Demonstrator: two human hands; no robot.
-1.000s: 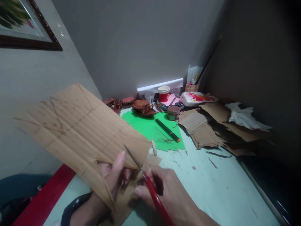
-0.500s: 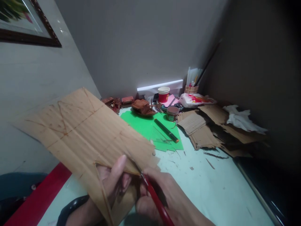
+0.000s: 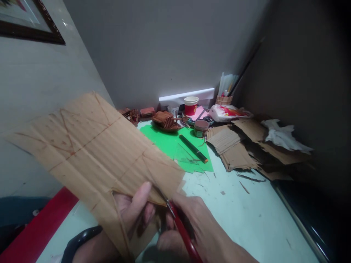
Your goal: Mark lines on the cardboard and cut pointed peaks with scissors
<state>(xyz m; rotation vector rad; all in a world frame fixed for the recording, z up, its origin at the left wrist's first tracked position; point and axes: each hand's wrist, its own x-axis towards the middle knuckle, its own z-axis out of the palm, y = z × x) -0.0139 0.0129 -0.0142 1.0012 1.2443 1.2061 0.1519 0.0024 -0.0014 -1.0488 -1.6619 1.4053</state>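
A large piece of brown cardboard (image 3: 109, 146), marked with brown drawn lines, slants across the left and middle of the view. My left hand (image 3: 137, 206) grips its near edge beside a cut-out corner, thumb on top and fingers underneath. My right hand (image 3: 197, 223) is closed around a pair of red-handled scissors (image 3: 182, 226). One thin blade lies over the cardboard's face, just right of my left thumb; the other blade is hidden. Most of the right fingers are tucked out of sight under the handles.
A green sheet (image 3: 164, 140) carries a black marker (image 3: 193, 148). Behind stand a small jar (image 3: 201, 128), a red-and-white cup (image 3: 191, 106) and brown model pieces (image 3: 164, 120). Cardboard scraps (image 3: 236, 153) are heaped right, near a glossy black object (image 3: 301, 215).
The cardboard has shifted slightly left in view, and both hands and the scissors have moved slightly right. The scissors remain on the cardboard's near edge. The view has tilted a little.
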